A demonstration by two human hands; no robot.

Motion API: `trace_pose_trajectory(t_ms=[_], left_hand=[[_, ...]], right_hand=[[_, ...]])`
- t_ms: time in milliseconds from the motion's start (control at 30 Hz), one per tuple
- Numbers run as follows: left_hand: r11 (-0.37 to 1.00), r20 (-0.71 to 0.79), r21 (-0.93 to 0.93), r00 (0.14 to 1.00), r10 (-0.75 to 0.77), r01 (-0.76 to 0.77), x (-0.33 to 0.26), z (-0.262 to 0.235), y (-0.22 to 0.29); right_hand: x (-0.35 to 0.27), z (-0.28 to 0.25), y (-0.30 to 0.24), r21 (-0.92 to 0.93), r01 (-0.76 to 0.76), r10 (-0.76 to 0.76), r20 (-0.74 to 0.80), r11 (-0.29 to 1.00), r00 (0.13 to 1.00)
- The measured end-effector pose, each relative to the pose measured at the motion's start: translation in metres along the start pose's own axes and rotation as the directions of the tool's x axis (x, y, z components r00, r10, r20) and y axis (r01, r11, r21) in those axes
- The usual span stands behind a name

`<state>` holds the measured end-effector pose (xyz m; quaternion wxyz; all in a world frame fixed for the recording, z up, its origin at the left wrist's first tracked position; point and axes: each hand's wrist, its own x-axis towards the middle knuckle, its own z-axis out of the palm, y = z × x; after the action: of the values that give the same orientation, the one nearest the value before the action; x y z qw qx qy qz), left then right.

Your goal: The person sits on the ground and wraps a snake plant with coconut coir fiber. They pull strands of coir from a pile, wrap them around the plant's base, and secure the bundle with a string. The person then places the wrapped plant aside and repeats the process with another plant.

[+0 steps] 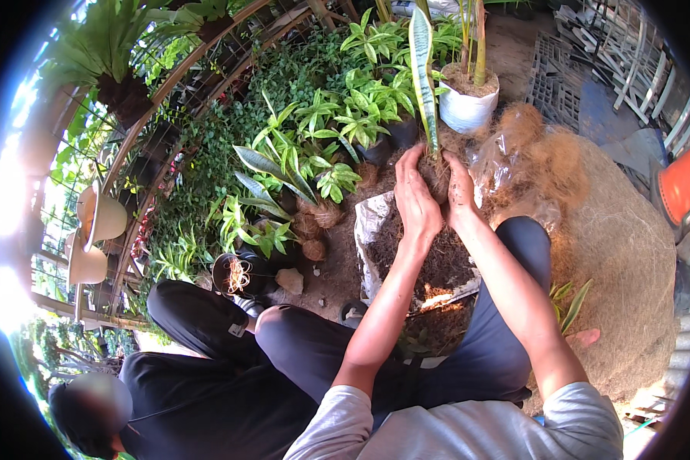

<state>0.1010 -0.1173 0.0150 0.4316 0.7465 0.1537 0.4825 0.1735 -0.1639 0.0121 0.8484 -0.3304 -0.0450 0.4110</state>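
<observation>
A snake plant (422,73) with a tall, pale-edged leaf stands upright between my hands. Its base sits in a brown, fibrous root ball (438,178). My left hand (417,201) cups the ball from the left, fingers long and pressed together. From the right, my right hand (460,188) curves around the same ball, thumb side facing up. Below my hands lies dark soil (437,264) in a white sack-like container (366,230) with rolled sides, partly hidden by my forearms.
Brown coconut fibre (563,169) and a clear plastic bag (498,165) lie to the right. A white pot (469,111) stands beyond, an orange bucket (681,180) far right. Potted plants (368,115) crowd the left. A black pot (234,274) holds bands beside a seated person (207,399).
</observation>
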Motion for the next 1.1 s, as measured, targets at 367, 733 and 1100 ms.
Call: trace_pose_trajectory(t_ms=[367, 733, 1100], left_hand=[[0.968, -0.093, -0.116, 0.968, -0.232, 0.221, 0.005, 0.013, 0.014], [0.965, -0.047, -0.126, 0.971, -0.236, 0.228, -0.003, 0.019, -0.010], [0.945, -0.157, -0.080, 0.933, -0.325, 0.316, -0.013, 0.019, 0.001]], right_hand=[[0.012, -0.013, 0.006, -0.043, 0.116, -0.116, -0.013, 0.992, 0.993], [0.012, -0.014, 0.010, -0.058, 0.158, -0.165, -0.158, 0.986, 0.973], [0.002, -0.009, 0.009, -0.424, 0.189, -0.273, -0.149, 0.886, 0.950]])
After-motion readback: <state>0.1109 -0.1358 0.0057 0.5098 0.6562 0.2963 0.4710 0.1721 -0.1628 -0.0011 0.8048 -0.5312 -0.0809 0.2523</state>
